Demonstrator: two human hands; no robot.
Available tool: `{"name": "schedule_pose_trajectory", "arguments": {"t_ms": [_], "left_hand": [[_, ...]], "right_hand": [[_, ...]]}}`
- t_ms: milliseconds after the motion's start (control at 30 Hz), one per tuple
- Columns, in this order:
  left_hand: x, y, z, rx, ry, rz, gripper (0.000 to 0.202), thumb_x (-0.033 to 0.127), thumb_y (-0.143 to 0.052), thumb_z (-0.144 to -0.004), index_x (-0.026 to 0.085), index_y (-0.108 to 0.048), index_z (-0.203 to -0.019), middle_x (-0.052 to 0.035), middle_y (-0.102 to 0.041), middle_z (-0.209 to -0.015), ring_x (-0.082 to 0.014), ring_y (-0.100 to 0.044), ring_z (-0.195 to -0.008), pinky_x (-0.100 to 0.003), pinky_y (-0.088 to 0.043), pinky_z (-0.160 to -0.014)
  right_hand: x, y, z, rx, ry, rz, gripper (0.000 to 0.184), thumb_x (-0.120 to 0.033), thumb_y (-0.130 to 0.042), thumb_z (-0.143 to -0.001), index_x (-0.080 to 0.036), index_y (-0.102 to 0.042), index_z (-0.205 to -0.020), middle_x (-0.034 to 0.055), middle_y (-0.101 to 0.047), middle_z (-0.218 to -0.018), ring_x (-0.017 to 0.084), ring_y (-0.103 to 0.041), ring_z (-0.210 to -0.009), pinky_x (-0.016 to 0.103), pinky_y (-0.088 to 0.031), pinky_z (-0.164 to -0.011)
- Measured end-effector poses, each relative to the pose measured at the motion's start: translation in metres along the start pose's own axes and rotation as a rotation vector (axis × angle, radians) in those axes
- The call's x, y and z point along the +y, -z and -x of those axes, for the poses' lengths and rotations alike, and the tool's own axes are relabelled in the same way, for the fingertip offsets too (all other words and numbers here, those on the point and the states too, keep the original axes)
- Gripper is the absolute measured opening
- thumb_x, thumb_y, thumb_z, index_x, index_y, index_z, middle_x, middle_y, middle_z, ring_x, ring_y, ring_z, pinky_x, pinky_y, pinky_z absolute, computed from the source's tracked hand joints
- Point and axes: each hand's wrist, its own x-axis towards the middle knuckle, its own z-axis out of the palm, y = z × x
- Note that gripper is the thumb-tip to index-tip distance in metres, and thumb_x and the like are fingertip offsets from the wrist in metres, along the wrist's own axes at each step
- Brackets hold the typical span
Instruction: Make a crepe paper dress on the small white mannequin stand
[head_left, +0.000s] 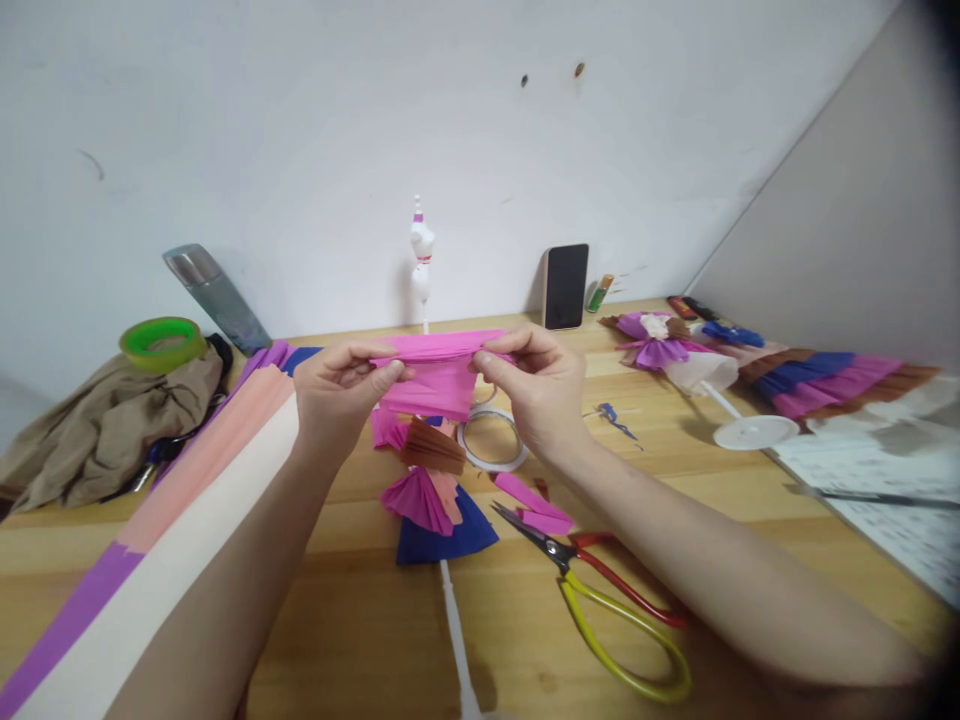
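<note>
A strip of pink crepe paper (431,385) is stretched between my two hands, folded along its upper edge. My left hand (341,385) pinches its left end between thumb and fingers. The right end is pinched the same way by my right hand (536,385). Beneath the paper lies a small layered paper dress in brown, pink and blue (448,540) on a white stick (457,640). A white tape roll (493,440) rests just below my right hand. Scissors with red and yellow handles (559,555) lie partly spread beside pink paper scraps (529,505).
A white mini mannequin (422,250) stands behind. Leaning on the wall are a phone (566,287) and a bottle (217,295). Crepe paper rolls (202,460), brown cloth (112,430) and green tape (161,343) lie left. Finished-looking paper dresses (817,380) and a printed sheet (885,500) lie right.
</note>
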Motion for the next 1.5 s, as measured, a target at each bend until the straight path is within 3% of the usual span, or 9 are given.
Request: {"name": "schedule_pose_trajectory", "arguments": {"t_ms": [667, 1267, 1500], "left_hand": [[0.0026, -0.0060, -0.0002, 0.074, -0.024, 0.042, 0.014, 0.006, -0.074, -0.061, 0.016, -0.065, -0.065, 0.0027, -0.070, -0.058, -0.0168, -0.073, -0.057, -0.022, -0.059, -0.056], [0.0002, -0.0075, 0.0009, 0.108, 0.011, -0.003, 0.014, 0.010, -0.076, -0.061, 0.016, -0.064, -0.066, 0.0027, -0.069, -0.058, -0.0150, -0.072, -0.057, -0.021, -0.058, -0.057], [-0.0018, -0.0030, 0.0030, 0.110, -0.137, -0.253, 0.015, 0.014, -0.076, -0.069, 0.019, -0.077, -0.083, -0.0007, -0.077, -0.077, -0.0142, -0.072, -0.068, -0.024, -0.061, -0.067]], "right_hand": [[-0.0057, -0.0021, 0.0021, -0.009, 0.056, 0.016, 0.012, -0.018, -0.075, -0.064, -0.020, -0.063, -0.062, -0.0049, -0.058, -0.053, 0.011, -0.054, -0.052, 0.023, -0.041, -0.046], [-0.0029, -0.0009, 0.0003, 0.001, 0.007, -0.003, 0.014, -0.016, -0.076, -0.062, -0.020, -0.063, -0.064, -0.0047, -0.061, -0.058, 0.010, -0.054, -0.052, 0.025, -0.043, -0.050], [0.0012, -0.0005, 0.0003, -0.017, 0.076, -0.022, 0.011, -0.014, -0.074, -0.065, -0.022, -0.070, -0.072, -0.0031, -0.069, -0.069, 0.012, -0.062, -0.064, 0.028, -0.052, -0.063]]}}
